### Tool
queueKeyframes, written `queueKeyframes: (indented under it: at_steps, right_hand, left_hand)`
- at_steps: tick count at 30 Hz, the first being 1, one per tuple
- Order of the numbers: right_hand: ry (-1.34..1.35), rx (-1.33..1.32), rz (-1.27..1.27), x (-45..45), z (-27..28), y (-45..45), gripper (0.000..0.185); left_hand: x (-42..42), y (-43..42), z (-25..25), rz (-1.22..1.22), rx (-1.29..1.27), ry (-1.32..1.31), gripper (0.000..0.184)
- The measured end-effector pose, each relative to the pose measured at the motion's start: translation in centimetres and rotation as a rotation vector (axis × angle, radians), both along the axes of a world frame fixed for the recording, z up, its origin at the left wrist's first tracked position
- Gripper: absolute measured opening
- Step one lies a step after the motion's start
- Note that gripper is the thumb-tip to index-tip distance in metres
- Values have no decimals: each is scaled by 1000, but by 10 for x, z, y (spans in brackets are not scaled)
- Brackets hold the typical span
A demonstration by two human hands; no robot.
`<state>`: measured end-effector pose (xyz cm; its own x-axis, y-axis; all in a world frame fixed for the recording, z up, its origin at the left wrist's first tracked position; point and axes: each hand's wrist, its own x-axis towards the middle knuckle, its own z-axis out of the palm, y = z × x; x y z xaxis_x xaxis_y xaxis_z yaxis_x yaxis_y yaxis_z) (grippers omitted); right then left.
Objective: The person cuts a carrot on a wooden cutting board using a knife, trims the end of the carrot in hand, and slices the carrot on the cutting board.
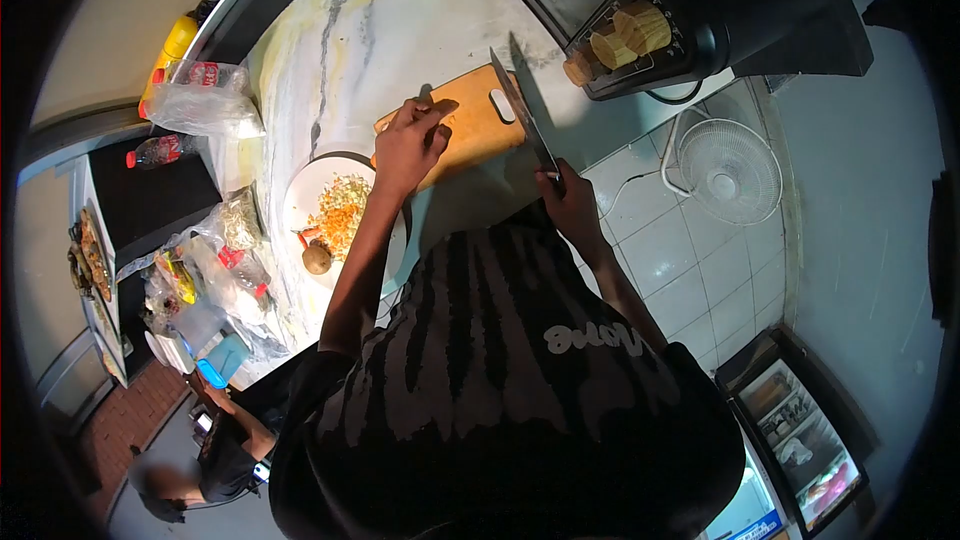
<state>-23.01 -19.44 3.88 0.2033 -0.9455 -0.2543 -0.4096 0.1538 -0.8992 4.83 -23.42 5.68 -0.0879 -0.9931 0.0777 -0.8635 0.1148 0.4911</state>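
Observation:
My right hand (572,202) is closed round the handle of a long kitchen knife (520,105). Its blade points away from me along the right end of a wooden cutting board (485,145), which has a handle slot. Over the left part of the board is my left hand (412,145), fingers bent and somewhat apart, with nothing plainly visible in them. Left of that forearm sits a round white dish (300,202) holding chopped orange and pale green vegetables (342,215). A round brown item (316,259) and a small reddish piece lie in it too.
A black oven-like appliance (720,40) stands at upper right with wooden pieces on it. Plastic bags (205,108) and bottles (160,151) line the counter's left side. A white fan (722,172) is on the tiled floor. Another person (225,450) is at lower left.

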Motion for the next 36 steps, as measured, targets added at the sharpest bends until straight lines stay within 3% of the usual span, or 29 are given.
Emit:
queueKeyframes:
  at_steps: [16,21,25,27,30,33,36]
  right_hand:
    - [58,19,19,0,0,-17,31]
    - [55,43,26,-1,3,-15,29]
    - [98,145,96,6,12,-9,31]
    - [97,-42,129,12,5,-3,39]
    - [9,-74,150,18,10,1,46]
    - [70,49,214,18,22,-3,46]
    - [78,-20,219,16,12,0,46]
  left_hand:
    - [12,-1,-15,-103,-86,-50,25]
    - [0,5,-19,103,-93,24,23]
    - [-6,6,-15,136,-71,67,22]
    - [-7,7,-12,155,-71,110,22]
    - [-6,6,-14,137,-91,101,20]
    - [-9,6,-10,183,-16,135,17]
    - [-9,8,-15,184,-91,135,14]
